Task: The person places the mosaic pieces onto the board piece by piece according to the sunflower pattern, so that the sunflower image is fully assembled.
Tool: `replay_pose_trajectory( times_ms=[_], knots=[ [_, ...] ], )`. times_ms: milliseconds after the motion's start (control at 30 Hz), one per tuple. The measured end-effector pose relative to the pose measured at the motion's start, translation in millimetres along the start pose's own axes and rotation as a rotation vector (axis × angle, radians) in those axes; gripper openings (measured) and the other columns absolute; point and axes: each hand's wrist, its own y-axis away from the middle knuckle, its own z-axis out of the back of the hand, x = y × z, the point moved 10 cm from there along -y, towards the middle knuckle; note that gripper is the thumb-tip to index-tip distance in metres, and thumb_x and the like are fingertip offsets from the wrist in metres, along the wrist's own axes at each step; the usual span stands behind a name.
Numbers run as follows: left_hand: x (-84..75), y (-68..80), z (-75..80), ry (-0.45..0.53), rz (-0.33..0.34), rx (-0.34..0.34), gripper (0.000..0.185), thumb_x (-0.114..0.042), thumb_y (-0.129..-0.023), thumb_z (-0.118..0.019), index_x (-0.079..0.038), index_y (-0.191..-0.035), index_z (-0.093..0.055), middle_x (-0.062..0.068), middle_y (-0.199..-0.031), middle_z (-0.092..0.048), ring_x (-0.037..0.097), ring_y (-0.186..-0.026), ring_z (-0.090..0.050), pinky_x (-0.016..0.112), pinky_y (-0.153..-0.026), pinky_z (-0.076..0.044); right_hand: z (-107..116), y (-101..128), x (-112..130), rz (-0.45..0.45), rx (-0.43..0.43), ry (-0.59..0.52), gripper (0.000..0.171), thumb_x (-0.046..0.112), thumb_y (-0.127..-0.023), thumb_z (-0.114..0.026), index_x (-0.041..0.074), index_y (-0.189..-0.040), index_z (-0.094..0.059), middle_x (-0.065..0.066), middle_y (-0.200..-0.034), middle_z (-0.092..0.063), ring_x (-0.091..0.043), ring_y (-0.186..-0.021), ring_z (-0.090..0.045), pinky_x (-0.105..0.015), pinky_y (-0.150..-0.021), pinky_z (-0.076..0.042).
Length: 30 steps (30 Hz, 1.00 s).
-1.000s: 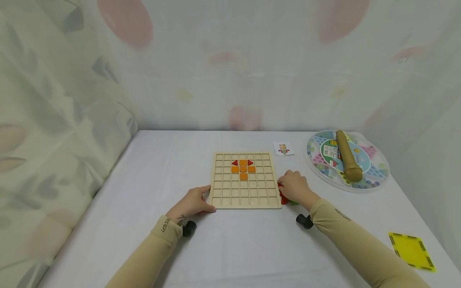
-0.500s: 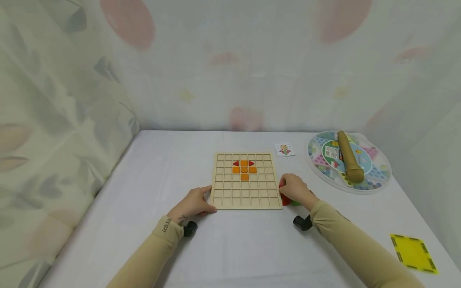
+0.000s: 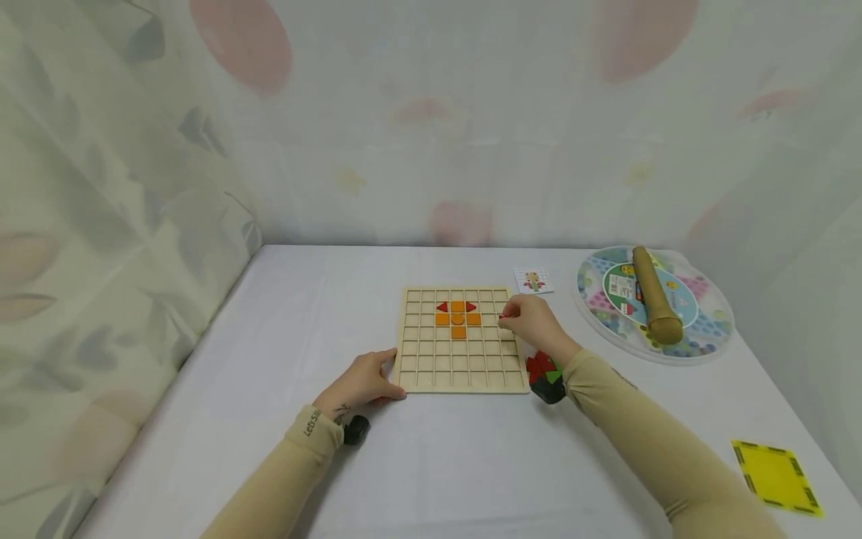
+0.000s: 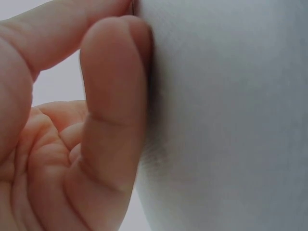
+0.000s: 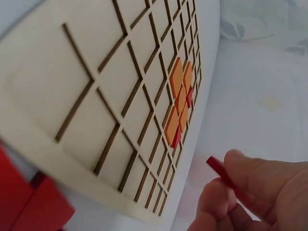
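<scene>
A wooden grid board lies on the white table, with orange squares and two red pieces set in its upper cells. My right hand hovers over the board's right side and pinches a small red piece between thumb and fingers. A pile of red and green pieces lies just off the board's right edge, by my right wrist. My left hand rests on the table against the board's lower left corner, its fingers loosely bent and holding nothing.
A small pattern card lies beyond the board. A round patterned tray at the right carries a brown cylinder. A yellow square lies near the front right table edge. Patterned curtains close in the back and left.
My right hand has lifted from the pile of pieces beside the board and moved up and left over the board's right side, now pinching a red piece. The left hand stayed put.
</scene>
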Motion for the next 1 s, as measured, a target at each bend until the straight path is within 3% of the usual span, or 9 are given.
replay_pose_trajectory(
  times_ms=[200, 500, 1000],
  knots=[
    [1.5, -0.8, -1.3, 0.003, 0.004, 0.0, 0.094, -0.019, -0.066, -0.083, -0.009, -0.144, -0.033, 0.006, -0.061, -0.055, 0.013, -0.046, -0.05, 0.024, -0.045, -0.041, -23.9, -15.8, 9.3, -0.002, 0.069, -0.044, 0.006, 0.011, -0.084, -0.067, 0.005, -0.081, -0.066, -0.007, -0.081, -0.064, -0.016, -0.068, -0.057, -0.026, -0.061, -0.046],
    [1.1, 0.1, -0.4, 0.006, 0.013, -0.005, 0.094, -0.018, -0.065, -0.084, -0.01, -0.144, -0.033, 0.006, -0.062, -0.055, 0.013, -0.046, -0.05, 0.024, -0.046, -0.042, -50.6, -28.6, 12.4, 0.001, 0.122, 0.029, 0.006, 0.005, -0.084, -0.063, 0.003, -0.085, -0.068, -0.009, -0.091, -0.063, -0.02, -0.081, -0.052, -0.029, -0.07, -0.045],
    [1.7, -1.0, -0.7, 0.0, 0.005, 0.0, 0.095, -0.019, -0.065, -0.084, -0.009, -0.144, -0.032, 0.006, -0.061, -0.056, 0.014, -0.046, -0.05, 0.025, -0.045, -0.041, -60.0, -31.2, 10.2, -0.001, 0.103, 0.088, 0.008, 0.01, -0.086, -0.063, 0.005, -0.084, -0.07, -0.007, -0.09, -0.065, -0.019, -0.082, -0.055, -0.034, -0.077, -0.047]
  ],
)
